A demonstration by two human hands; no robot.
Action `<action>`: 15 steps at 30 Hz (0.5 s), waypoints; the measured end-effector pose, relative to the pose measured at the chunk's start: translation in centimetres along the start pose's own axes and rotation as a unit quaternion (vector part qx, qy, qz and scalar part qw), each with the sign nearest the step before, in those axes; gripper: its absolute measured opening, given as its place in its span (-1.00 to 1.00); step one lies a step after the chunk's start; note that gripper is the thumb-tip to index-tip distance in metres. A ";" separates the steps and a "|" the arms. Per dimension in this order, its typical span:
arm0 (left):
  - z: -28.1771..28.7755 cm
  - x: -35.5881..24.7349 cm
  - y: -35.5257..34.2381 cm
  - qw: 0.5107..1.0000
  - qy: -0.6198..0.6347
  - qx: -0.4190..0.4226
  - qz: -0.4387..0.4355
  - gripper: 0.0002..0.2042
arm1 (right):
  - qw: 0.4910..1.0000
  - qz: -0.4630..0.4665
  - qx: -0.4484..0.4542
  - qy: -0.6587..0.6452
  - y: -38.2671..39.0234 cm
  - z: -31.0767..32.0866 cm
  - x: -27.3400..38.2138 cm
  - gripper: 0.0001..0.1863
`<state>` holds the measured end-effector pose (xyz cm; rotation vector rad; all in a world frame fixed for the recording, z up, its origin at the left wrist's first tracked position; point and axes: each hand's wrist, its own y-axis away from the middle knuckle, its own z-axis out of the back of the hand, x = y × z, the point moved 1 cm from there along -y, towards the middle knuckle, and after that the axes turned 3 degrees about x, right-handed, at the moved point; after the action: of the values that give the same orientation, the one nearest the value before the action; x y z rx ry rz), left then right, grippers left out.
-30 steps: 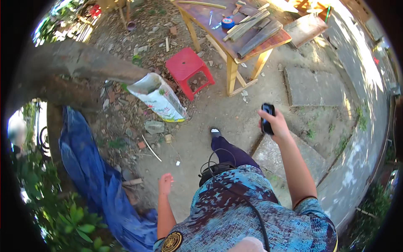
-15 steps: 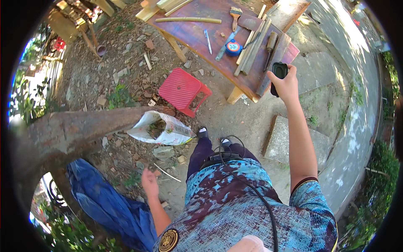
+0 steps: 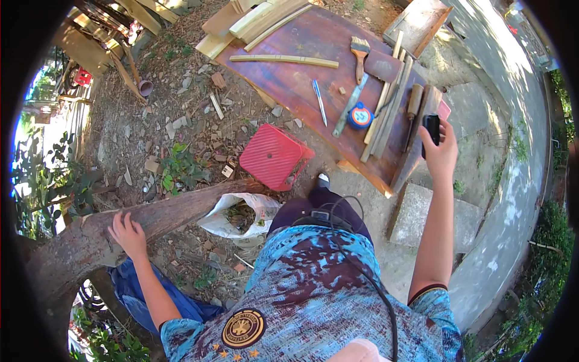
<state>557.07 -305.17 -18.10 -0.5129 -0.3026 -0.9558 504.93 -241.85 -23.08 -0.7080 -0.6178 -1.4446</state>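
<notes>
My right hand [image 3: 441, 152] is closed around a small black box-like object [image 3: 430, 133] at the table's right corner; its exact kind cannot be made out. Close beside it lie a wooden-handled tool [image 3: 414, 101] and a thick wooden block [image 3: 416, 148]. Over the slanting tree trunk [image 3: 160, 220] at the left, my left hand [image 3: 128, 234] has its fingers spread and holds nothing; whether it touches the bark is unclear. On the wooden table [image 3: 283, 75] are a blue tape measure [image 3: 360, 116], a metal ruler [image 3: 350, 107], a pen [image 3: 319, 102], a paintbrush [image 3: 360, 57] and several wood strips [image 3: 391, 102].
A red plastic stool [image 3: 274, 158] stands left of the table, with an open white sack [image 3: 241, 216] nearer me. Blue tarp [image 3: 148, 301] lies below the trunk. A concrete slab [image 3: 437, 217] rests right of my legs. More boards [image 3: 265, 23] lie on the table's far left.
My left hand has risen leftward from low beside me to the trunk, its fingers spreading. My right hand, still gripping the black object, has shifted right and slightly down. The view has tilted.
</notes>
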 end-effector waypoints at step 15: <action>-3.7 5.5 5.7 0.979 -0.143 0.142 0.041 -0.38 | 0.992 -0.087 -0.068 -0.061 3.3 7.9 -8.2 -0.37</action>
<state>564.90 -308.29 -20.31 -0.3964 -0.6618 -0.7423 508.21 -230.51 -24.27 -0.8711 -0.6946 -1.6247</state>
